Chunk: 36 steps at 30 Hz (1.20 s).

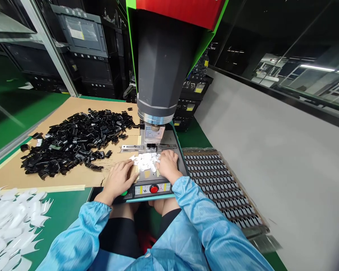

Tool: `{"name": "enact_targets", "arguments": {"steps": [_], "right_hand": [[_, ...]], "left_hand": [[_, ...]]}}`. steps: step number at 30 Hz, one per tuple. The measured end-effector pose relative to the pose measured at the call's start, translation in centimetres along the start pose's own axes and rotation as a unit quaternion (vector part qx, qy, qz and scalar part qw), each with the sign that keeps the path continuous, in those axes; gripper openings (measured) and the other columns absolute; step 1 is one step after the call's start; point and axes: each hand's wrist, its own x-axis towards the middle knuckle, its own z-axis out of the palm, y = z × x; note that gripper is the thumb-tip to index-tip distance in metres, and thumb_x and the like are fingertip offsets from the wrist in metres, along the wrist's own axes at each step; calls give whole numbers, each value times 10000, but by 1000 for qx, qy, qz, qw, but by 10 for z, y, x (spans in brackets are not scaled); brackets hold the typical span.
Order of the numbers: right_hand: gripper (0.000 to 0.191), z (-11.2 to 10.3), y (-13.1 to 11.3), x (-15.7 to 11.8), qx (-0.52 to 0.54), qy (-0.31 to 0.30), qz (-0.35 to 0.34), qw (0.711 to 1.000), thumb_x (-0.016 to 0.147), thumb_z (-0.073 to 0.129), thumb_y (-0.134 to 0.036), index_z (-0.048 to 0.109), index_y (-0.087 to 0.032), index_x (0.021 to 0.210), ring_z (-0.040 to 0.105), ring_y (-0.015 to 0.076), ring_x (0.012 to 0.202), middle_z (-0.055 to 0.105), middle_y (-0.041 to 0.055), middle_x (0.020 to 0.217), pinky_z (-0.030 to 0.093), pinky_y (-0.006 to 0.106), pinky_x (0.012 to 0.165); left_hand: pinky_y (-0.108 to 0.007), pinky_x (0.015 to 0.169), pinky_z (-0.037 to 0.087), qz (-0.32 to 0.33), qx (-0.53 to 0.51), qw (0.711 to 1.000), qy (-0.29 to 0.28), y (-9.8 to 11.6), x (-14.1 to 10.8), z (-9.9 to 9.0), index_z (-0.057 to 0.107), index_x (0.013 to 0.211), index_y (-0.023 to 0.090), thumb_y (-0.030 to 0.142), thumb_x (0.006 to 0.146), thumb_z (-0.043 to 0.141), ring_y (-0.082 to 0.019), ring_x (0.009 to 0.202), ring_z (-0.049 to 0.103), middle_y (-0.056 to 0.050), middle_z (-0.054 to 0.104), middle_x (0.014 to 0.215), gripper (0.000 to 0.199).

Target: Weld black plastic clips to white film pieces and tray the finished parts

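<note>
1. Cardboard sheet [79,180], black parts [81,139] heaped on it; left of red button [154,189];
2. White pieces [146,162]: clustered beyond button;
3. Left hand [119,178]: left of button; thumb spread from extended fingers, fingertips at pieces;
4. Right hand [168,163]: beyond button, rightward; fingers together, curved; cannot tell whether pinching.

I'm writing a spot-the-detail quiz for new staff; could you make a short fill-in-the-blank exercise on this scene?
1. Between the left hand and right hand lie small ____ pieces.
2. The heap on the brown board is mostly ____ in colour.
3. The button in the panel's middle is ____.
4. The tray lies to the person's ____ side.
Missing words: white; black; red; right.
</note>
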Motion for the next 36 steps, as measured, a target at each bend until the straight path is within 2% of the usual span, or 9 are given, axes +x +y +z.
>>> {"name": "enact_targets", "arguments": {"steps": [7,10,13,16,19,22,26,31,36], "right_hand": [[215,1,5,5,9,-17,16,1000,867,754,-297,735,-197,1056,410,363,1286,611,171,1334,322,503,1033],[32,-2,9,0,47,5,16,999,892,717,-244,715,-227,919,425,330,1277,644,116,1291,327,475,1012],[53,-4,15,-10,74,36,-17,996,917,683,-202,712,-238,891,444,309,1275,665,91,1257,332,464,1024],[101,-5,29,-22,103,64,-34,992,943,656,-214,730,-247,1002,477,303,1284,664,96,1290,361,458,1050],[271,1,45,-31,124,98,-12,987,965,620,-244,691,-229,1227,495,307,1321,630,130,1392,392,466,1100],[475,10,54,-35,119,92,-12,989,973,634,-316,594,-189,1429,416,325,1462,535,163,1544,354,496,1202],[621,15,41,-33,107,67,-11,992,978,663,-365,518,-165,1548,297,352,1569,450,184,1632,288,531,1269],[457,8,6,-19,103,79,-90,987,1016,626,-307,639,-302,1472,254,340,1587,452,91,1648,208,557,1292],[404,8,-10,-4,78,55,-118,988,1009,634,-287,703,-286,1407,268,361,1565,450,116,1614,194,574,1289]], "left_hand": [[-555,1106,451,0,1,1000,-1,0,0,0,593,1457,284,598,1021,578,-365,1375,553,-114,615,1498,538],[-558,1117,450,1,-1,1000,0,-1,0,1,600,1446,290,600,1017,585,-365,1377,554,-107,616,1500,529],[-563,1131,449,1,-7,1000,1,-3,-1,1,591,1457,300,592,1012,595,-365,1382,553,-104,610,1507,533],[-563,1161,446,-7,-19,1000,11,-5,0,2,567,1489,292,593,1006,599,-363,1403,539,-117,580,1532,571],[-570,1203,425,-15,-19,999,23,-6,6,3,539,1530,257,613,984,620,-377,1466,481,-155,511,1581,657],[-594,1228,400,-15,-18,1000,7,0,19,8,529,1551,249,644,957,645,-400,1513,429,-175,441,1630,723],[-618,1243,381,-4,-23,1000,-14,15,36,18,540,1564,267,668,959,641,-413,1534,399,-170,388,1674,733],[-654,1253,362,52,-13,998,-17,28,45,27,580,1542,325,609,1006,606,-417,1585,318,-124,355,1707,607],[-625,1260,389,48,-10,999,11,27,44,30,636,1456,266,585,1011,605,-406,1560,367,-137,412,1668,548]]}}
